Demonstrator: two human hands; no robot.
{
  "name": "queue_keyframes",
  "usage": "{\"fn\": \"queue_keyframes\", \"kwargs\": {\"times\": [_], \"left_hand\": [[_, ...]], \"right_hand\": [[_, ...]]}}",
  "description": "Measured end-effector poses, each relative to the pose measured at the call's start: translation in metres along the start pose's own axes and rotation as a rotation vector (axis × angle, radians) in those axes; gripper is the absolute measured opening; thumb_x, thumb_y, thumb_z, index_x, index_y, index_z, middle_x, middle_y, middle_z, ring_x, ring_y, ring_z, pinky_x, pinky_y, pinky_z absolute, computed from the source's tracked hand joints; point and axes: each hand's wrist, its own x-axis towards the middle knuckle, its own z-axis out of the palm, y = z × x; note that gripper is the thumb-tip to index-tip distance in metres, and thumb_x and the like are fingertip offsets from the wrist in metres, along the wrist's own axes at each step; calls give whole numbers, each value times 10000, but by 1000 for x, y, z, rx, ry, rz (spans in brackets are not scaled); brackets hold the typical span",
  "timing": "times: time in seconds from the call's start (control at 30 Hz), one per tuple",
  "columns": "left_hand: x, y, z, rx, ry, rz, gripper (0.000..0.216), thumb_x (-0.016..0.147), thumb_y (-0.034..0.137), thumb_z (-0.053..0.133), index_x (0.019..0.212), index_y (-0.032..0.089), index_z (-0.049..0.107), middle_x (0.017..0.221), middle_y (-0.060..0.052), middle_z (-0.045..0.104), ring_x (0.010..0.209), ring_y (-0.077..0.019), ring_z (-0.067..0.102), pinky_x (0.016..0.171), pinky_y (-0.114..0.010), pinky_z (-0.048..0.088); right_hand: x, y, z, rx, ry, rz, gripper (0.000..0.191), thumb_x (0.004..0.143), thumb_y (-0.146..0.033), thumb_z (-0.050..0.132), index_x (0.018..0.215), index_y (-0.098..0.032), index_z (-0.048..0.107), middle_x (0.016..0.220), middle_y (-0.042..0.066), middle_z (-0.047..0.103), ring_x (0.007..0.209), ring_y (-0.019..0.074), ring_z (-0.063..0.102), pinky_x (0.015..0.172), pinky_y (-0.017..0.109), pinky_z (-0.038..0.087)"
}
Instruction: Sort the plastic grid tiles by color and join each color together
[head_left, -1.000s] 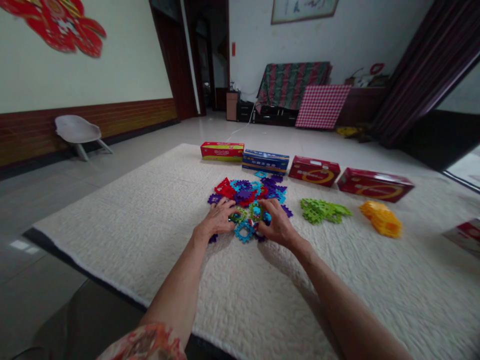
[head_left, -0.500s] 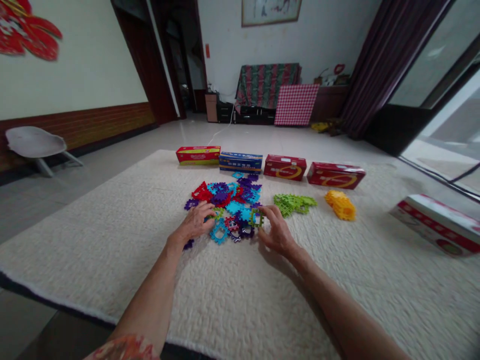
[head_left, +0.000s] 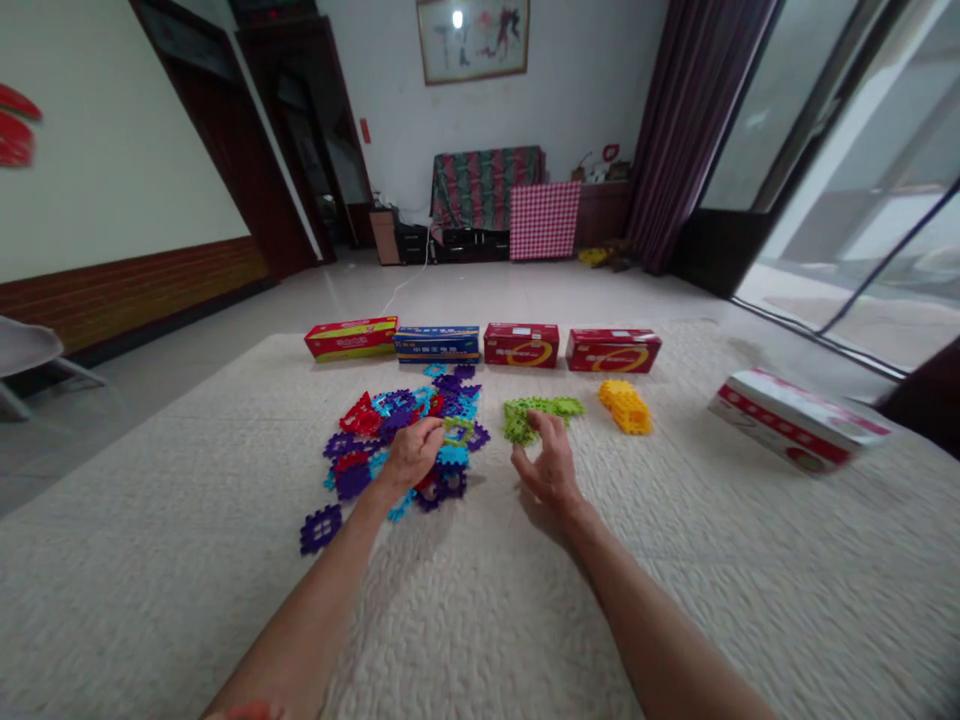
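Note:
A mixed heap of red, blue and purple interlocking plastic tiles [head_left: 397,425] lies on the cream mat [head_left: 487,600]. My left hand [head_left: 411,455] hovers over the heap's right side, fingers pinched on a green tile [head_left: 456,430]. My right hand [head_left: 549,462] is beside the green tile pile [head_left: 536,415], fingers spread and curved, touching its near edge; nothing shows in it. A yellow tile pile [head_left: 625,405] lies further right. One purple tile [head_left: 321,527] sits apart at the near left.
Several flat boxes stand in a row behind the tiles: a red-yellow box [head_left: 351,338], a blue box [head_left: 437,343], two red boxes [head_left: 521,344]. Another red-white box [head_left: 795,432] lies at the right. A grey chair [head_left: 22,350] is at the far left; glass doors are on the right.
My view swung right. My right hand moved from the mixed heap to the green pile, its green tile no longer in it. My left hand lifted a green tile from the heap.

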Motion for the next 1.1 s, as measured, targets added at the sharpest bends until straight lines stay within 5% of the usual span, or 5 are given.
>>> {"fn": "queue_keyframes", "kwargs": {"times": [0.23, 0.5, 0.73, 0.9, 1.1], "left_hand": [[46, 60, 79, -1, -141, 45, 288, 863, 219, 416, 779, 163, 686, 631, -3, 638, 641, -131, 596, 638, -219, 440], [66, 58, 128, 32, 94, 1, 243, 859, 223, 490, 911, 184, 724, 857, -50, 726, 827, -165, 648, 774, -244, 484], [71, 32, 115, 149, 382, -20, 378, 839, 73, 407, 1098, 147, 673, 1053, -116, 697, 1016, -207, 622, 948, -330, 467], [70, 12, 101, 321, 173, -32, 388, 845, 108, 418, 1143, 164, 660, 1222, -109, 626, 1172, -214, 534, 1057, -339, 382], [63, 20, 104, 454, -28, -98, 332, 874, 326, 490, 1141, 232, 664, 1378, -77, 527, 1337, -324, 332, 1046, -482, 347]], "right_hand": [[7, 47, -11, -146, 164, 172, 414, 761, -290, 579, 1154, -170, 530, 1012, 100, 561, 946, 255, 545, 873, 465, 480], [11, 61, -8, -205, 200, 212, 430, 735, -208, 515, 1163, -163, 526, 1071, 132, 566, 1034, 274, 529, 913, 469, 460], [12, 56, -10, -202, 127, 195, 419, 713, -187, 494, 1125, -149, 561, 1063, 134, 577, 1031, 275, 531, 947, 470, 445], [11, 53, -9, -194, 29, 171, 431, 684, -184, 516, 1109, -170, 583, 1106, 131, 597, 1060, 288, 538, 962, 482, 436], [9, 56, -8, -220, -22, 162, 412, 682, -190, 527, 1088, -194, 603, 1121, 122, 615, 1066, 292, 549, 957, 490, 432]]}}
